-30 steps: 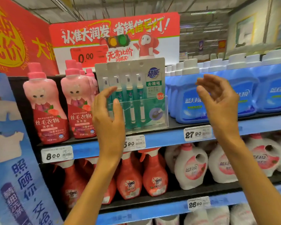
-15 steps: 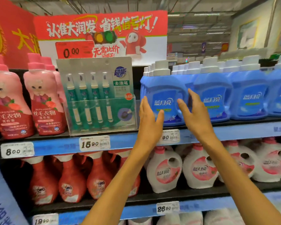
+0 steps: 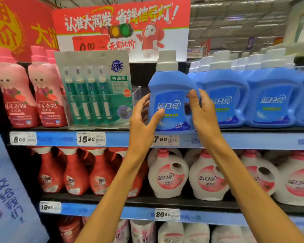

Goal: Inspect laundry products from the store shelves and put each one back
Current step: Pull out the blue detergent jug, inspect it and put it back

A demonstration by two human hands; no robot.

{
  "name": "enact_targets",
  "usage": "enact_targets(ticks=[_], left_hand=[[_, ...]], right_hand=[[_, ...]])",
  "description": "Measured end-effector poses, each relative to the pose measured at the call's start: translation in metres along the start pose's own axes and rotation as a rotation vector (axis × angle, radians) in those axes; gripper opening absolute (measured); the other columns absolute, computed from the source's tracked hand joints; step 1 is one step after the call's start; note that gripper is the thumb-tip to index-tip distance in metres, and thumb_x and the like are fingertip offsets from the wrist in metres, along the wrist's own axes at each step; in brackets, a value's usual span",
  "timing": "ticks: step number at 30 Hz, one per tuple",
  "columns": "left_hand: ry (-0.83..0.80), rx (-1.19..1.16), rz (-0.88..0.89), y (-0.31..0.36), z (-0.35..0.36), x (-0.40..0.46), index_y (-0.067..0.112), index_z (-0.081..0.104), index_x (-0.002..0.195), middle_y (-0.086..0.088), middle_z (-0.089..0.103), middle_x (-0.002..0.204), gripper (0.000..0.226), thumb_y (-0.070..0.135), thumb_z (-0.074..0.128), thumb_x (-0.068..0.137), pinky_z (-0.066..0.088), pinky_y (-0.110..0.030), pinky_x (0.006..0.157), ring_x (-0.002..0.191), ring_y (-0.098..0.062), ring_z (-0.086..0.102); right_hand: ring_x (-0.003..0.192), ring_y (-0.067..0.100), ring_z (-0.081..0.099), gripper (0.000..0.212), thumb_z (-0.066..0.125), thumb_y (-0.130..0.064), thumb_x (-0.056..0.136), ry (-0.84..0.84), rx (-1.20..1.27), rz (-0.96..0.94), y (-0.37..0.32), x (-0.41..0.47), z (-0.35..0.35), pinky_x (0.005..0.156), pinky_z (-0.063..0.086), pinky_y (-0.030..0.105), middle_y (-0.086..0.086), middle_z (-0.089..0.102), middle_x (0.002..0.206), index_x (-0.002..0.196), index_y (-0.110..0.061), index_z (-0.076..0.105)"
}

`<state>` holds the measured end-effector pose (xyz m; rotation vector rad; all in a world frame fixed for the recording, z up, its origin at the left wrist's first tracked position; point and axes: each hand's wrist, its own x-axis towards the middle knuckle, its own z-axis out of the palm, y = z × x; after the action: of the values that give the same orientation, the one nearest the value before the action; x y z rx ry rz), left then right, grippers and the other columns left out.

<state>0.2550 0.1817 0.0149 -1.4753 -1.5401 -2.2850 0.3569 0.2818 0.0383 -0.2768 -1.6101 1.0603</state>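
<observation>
Blue detergent bottle stood upright, gripped on both sides: left hand and right hand curled around it. Just left of the bottle sat a clear display box.

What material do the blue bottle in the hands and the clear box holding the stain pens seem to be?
Blue bottle: likely opaque moulded plastic with a soft sheen, a glossy printed label and a grey cap. Clear box: probably rigid acrylic, since the pens show through and its edges glint.
</observation>
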Motion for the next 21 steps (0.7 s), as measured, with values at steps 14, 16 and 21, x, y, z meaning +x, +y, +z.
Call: enact_targets(ticks=[14,16,21], left_hand=[[-0.009,-0.256,-0.158,0.013,-0.006,-0.056,0.009,0.056,0.118,-0.004,0.071,0.111,0.041,0.041,0.047,0.095,0.055,-0.029,0.082,0.102,-0.018,0.067],[0.0,-0.299,-0.229,0.01,-0.006,-0.069,0.011,0.061,0.112,-0.006,0.071,0.112,0.039,0.043,0.045,0.095,0.055,-0.035,0.089,0.107,-0.024,0.066],[0.019,-0.192,-0.293,0.01,-0.009,-0.089,0.006,0.059,0.113,-0.016,0.067,0.114,0.052,0.049,0.043,0.088,0.051,-0.046,0.094,0.11,-0.031,0.063]], right_hand=[[0.089,0.021,0.069,0.046,0.058,-0.039,0.081,-0.165,0.371,0.243,-0.019,-0.051,-0.013,0.077,0.056,0.031,0.009,0.072,0.095,0.108,-0.002,0.062],[0.077,0.011,0.068,0.031,0.062,-0.033,0.079,-0.265,0.426,0.249,-0.018,-0.056,-0.014,0.066,0.053,0.021,0.0,0.071,0.085,0.1,-0.01,0.063],[0.059,0.005,0.062,0.019,0.062,-0.023,0.083,-0.26,0.433,0.253,-0.014,-0.07,-0.013,0.051,0.047,0.015,-0.005,0.068,0.07,0.098,-0.012,0.065]])
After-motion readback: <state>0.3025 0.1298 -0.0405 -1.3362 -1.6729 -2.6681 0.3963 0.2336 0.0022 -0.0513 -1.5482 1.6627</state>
